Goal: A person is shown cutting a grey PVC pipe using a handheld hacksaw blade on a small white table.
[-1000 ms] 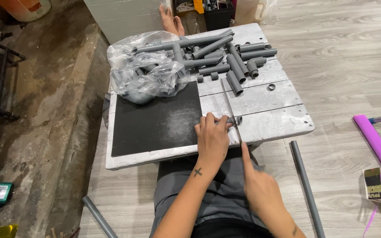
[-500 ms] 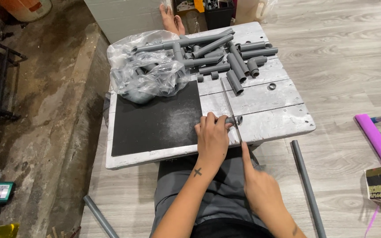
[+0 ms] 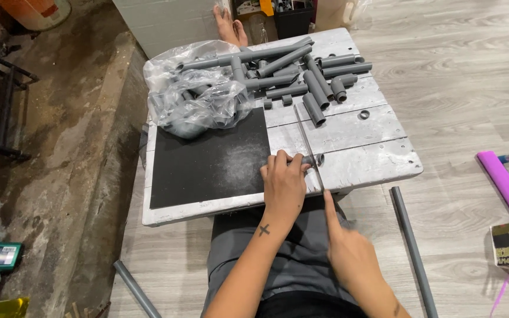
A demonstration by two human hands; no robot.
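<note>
My left hand presses a short grey pipe piece down on the low white wooden table. My right hand grips the near end of a thin saw blade, index finger stretched along it. The blade lies across the pipe piece and runs away from me over the tabletop. A black mat dusted with pale shavings covers the table's left part, just left of my left hand.
Several grey pipe lengths and fittings lie at the table's far side, beside a clear plastic bag of fittings. Long grey pipes lie on the floor. A purple roll sits to the right. Someone's bare feet show beyond the table.
</note>
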